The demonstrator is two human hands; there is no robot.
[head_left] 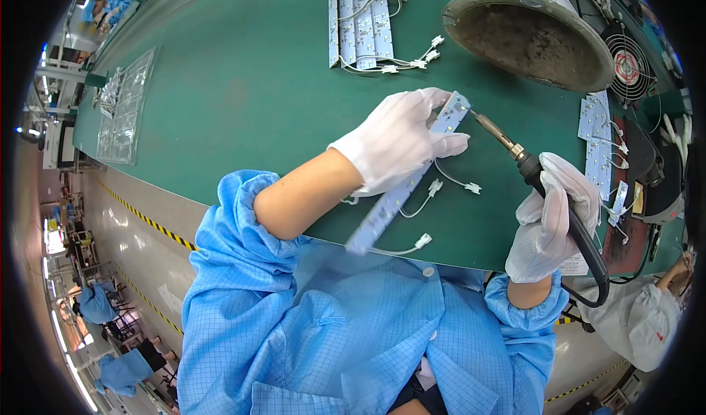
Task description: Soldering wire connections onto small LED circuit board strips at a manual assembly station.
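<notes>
My left hand (393, 139), in a white glove, grips an LED strip board (387, 213) near its far end. The board is long, narrow and pale blue, and slants down toward my body. White wires with small connectors (435, 187) trail from its right side. In my gloved right hand (553, 216) is a soldering iron (528, 166), held like a pen by its black handle. Its thin tip points at the far end of the board; whether they touch I cannot tell. The black cord loops below my right hand.
Several wired LED boards (360, 25) lie side by side at the far middle of the green table (243, 84). A wide fume-extraction hood (526, 36) hangs at the far right, near a round fan (627, 65). More boards (597, 146) lie at right; a clear plastic tray (125, 110) rests at left.
</notes>
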